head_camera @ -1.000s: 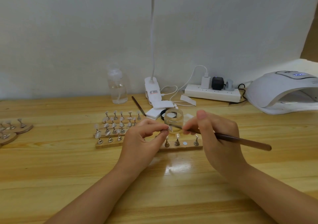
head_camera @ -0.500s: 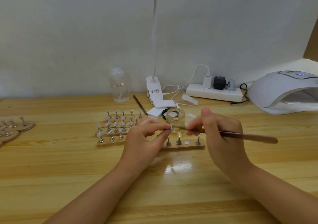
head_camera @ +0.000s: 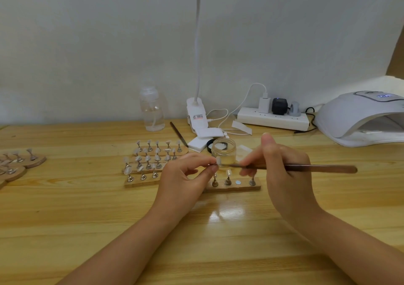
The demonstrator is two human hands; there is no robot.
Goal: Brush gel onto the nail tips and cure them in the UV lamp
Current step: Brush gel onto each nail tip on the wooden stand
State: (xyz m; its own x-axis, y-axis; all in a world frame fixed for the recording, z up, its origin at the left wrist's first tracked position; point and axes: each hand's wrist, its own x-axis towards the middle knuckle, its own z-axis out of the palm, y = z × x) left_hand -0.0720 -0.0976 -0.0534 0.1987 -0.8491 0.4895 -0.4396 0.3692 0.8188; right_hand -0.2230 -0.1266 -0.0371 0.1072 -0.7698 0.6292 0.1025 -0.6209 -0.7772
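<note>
Fingers (head_camera: 209,164) (left hand (head_camera: 185,175)) pinch nail tip (head_camera: 218,160) — brush (head_camera: 306,168) touching.

Your pale pine-plank table (head_camera: 65,208), carrying wooden strips of metal nail-tip stands (head_camera: 153,162), your small clear glass jar (head_camera: 224,151), clear plastic pump bottle (head_camera: 152,109), white power strip (head_camera: 272,118), white domed UV lamp (head_camera: 360,116) far right, round wooden stand discs (head_camera: 21,164) far left.

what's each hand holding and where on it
Left hand pinches a nail tip stand by its metal stem. Right hand grips the brush near its bristle end.
</note>
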